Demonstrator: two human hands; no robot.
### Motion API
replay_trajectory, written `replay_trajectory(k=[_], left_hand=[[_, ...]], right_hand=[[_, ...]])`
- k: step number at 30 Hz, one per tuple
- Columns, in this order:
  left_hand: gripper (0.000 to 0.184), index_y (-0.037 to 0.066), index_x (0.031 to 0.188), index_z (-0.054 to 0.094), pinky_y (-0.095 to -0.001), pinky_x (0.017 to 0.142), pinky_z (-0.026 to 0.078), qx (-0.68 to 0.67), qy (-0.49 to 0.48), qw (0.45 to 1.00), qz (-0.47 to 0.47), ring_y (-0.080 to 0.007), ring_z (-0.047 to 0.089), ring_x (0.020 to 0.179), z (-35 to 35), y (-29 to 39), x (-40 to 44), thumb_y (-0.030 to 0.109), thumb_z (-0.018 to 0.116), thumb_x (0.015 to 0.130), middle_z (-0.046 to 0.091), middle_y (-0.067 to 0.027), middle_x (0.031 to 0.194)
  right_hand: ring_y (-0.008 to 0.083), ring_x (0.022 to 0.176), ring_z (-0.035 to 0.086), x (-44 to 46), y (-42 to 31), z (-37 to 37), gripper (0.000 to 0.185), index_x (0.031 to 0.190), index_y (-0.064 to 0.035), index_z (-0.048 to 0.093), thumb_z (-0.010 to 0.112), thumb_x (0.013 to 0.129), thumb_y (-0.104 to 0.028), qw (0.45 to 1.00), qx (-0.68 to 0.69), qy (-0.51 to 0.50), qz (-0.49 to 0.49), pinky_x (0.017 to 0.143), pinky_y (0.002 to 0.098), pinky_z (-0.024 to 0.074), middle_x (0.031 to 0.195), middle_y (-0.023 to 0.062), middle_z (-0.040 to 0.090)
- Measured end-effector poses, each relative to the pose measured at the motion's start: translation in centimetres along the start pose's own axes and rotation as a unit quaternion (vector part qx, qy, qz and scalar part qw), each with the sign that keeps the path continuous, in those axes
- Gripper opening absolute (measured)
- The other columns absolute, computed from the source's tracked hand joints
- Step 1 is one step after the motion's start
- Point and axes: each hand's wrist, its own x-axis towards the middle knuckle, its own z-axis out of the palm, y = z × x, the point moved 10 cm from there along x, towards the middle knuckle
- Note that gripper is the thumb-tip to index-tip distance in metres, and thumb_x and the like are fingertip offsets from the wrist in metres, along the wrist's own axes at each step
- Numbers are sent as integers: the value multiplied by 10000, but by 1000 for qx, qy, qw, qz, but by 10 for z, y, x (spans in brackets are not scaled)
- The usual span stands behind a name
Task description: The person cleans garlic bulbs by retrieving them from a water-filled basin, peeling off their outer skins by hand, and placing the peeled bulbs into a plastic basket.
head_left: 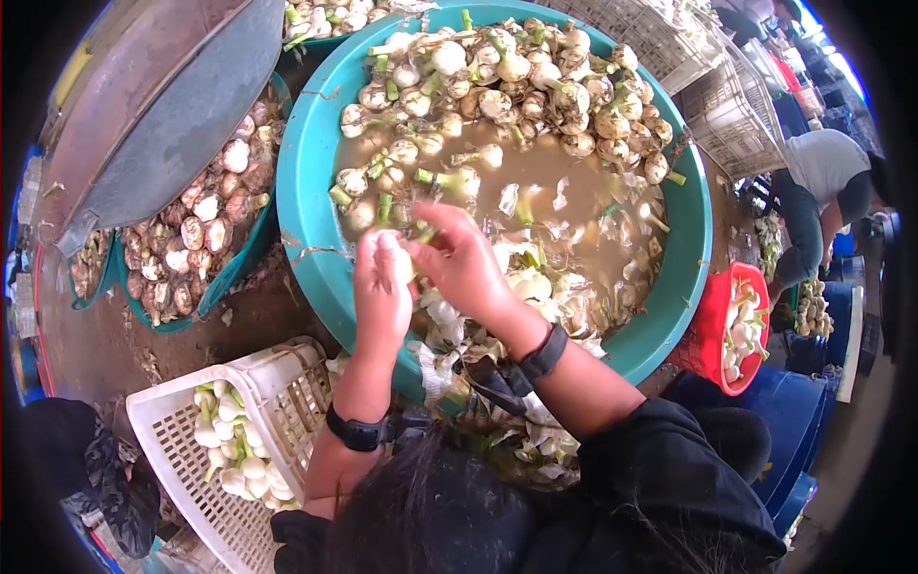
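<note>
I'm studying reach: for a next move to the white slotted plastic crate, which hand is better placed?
Probably the left hand: the white slotted plastic crate is on that side, beside the left forearm. The right hand is farther away, past the left.

black right sleeve (669, 464) | left wrist: black rectangular-faced watch (358, 430) | right wrist: dark band (544, 351)

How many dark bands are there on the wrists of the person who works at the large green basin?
2: one dark band on the left wrist and a second band on the right wrist. Both wrists are visible, so probably none is hidden.
</note>
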Motion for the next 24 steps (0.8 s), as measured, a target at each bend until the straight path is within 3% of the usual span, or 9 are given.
replay_trajectory(k=[1,2,7,11,13,18,20,22,24], left_hand=[[276,24,997,456,-210,533,375,14,22,999,37,-53,438,606,-8,7,4,291,448,927,499,-21,751],[250,26,906,473,-210,517,355,26,45,996,74,-44,407,597,-13,15,5,276,464,923,480,-4,711],[216,40,788,473,-199,511,328,17,-95,995,-8,-35,387,596,8,-17,7,220,506,902,452,35,660],[223,46,802,476,-198,513,326,5,-120,988,-98,-38,393,588,12,-35,4,239,478,913,460,36,666],[217,49,901,514,-190,516,322,-80,-160,974,-138,-42,388,588,19,-25,-6,255,449,923,479,26,689],[316,68,1191,470,-209,556,374,91,-195,976,-35,-67,415,623,19,-3,-7,203,466,906,523,-6,776],[393,77,1270,428,-225,586,400,125,-192,973,-35,-82,427,648,20,-6,-11,149,488,889,532,-27,804],[529,86,1318,374,-303,743,447,250,-200,935,150,-165,524,778,36,24,-23,11,527,817,575,-96,916],[486,70,1264,431,-328,824,412,320,-186,899,233,-221,502,900,48,37,-26,-19,525,796,561,-124,998]], right_hand=[[190,676,580,-13,-47,9,373,1120,-20,504,603,761,-47,936,-252,-26,-243,558,286,476,989,134,574],[229,637,573,-44,-70,37,302,1024,-30,584,609,722,-39,754,-473,-49,-454,561,305,480,928,137,581],[269,652,568,-53,-28,43,142,644,-61,490,575,714,-151,660,-643,-175,-346,579,350,461,632,51,576],[222,574,563,-32,-9,25,89,714,-37,539,541,754,-116,755,-580,-180,-248,523,326,458,648,44,584],[136,505,530,-17,38,-2,196,716,-14,584,520,815,-170,946,-231,-199,108,469,266,451,627,53,577],[92,560,529,-23,38,-11,204,784,20,623,533,838,-155,986,-42,-92,136,489,237,428,625,43,577],[83,563,523,-27,-4,-8,190,866,26,616,539,849,-147,948,-283,-79,-119,497,211,420,684,32,598],[97,568,539,-17,0,-23,174,898,21,607,542,859,-135,941,-322,-50,-94,513,203,433,733,26,612],[116,633,574,-15,55,-38,153,890,5,606,529,870,-125,972,26,-35,230,532,223,454,775,37,617]])
